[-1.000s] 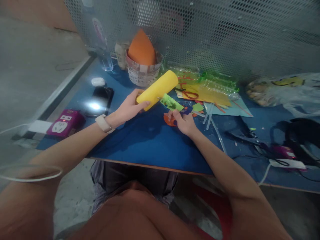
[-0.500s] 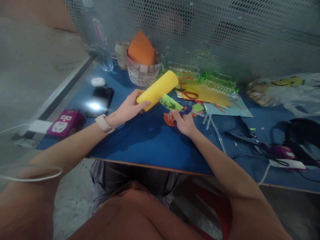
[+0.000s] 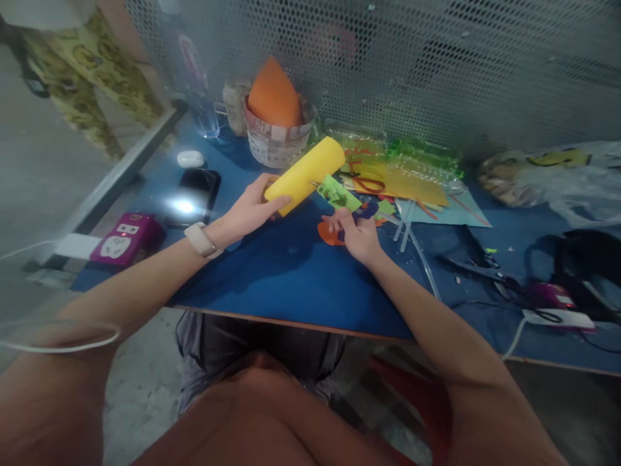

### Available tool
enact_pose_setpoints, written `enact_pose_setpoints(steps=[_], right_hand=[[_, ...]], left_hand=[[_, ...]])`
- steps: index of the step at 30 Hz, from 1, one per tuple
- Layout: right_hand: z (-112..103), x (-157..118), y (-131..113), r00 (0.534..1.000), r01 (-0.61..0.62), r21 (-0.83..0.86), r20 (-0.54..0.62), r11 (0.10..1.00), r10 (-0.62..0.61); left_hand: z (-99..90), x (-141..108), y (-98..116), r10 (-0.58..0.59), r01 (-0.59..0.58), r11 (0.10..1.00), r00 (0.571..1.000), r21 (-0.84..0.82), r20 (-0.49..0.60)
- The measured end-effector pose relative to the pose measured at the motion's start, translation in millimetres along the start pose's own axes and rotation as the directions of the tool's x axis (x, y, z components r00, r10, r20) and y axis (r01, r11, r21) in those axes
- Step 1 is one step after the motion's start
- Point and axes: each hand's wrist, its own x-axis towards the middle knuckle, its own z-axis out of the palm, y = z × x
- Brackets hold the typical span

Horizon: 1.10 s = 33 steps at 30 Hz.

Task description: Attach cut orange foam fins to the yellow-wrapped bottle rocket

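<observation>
Both forearms (image 3: 417,294) cross the desk's (image 3: 272,278) near edge; left hand (image 3: 255,210) grips, thumb extended; right hand (image 3: 358,236) has curled fingers.

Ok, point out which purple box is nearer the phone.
The purple socket box left of the phone, outlets showing; the other purple box lies far to the right.

The left hand (image 3: 256,208) and right hand (image 3: 359,238) are bare, as are both forearms. The left wrist wears a pale, off-white wristband (image 3: 200,240) with a flat, squarish front; any markings are too blurred to read. The torso (image 3: 257,414) is bare above dark grey, loosely creased bottoms (image 3: 264,333).
</observation>
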Motion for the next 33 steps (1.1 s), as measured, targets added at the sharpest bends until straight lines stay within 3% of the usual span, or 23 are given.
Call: enact_pose_setpoints(steps=[11,19,33], right_hand=[[-4.5,-2.8,11.5,0.997,0.039,-0.163,0.071,0.986,-0.028],[-2.0,-1.7,4.3,1.000,0.002,-0.115,-0.022,0.993,-0.004],[-1.9,0.2,0.2,0.998,0.000,-0.064,-0.055,0.998,-0.004]], left_hand=[[0.0,-1.4,2.8,-0.005,0.005,1.000,1.000,0.018,-0.004],[-0.2,-1.4,3.2,-0.008,0.008,1.000,1.000,0.006,-0.003],[-1.0,0.8,-1.3,0.010,-0.010,1.000,1.000,0.022,-0.001]])
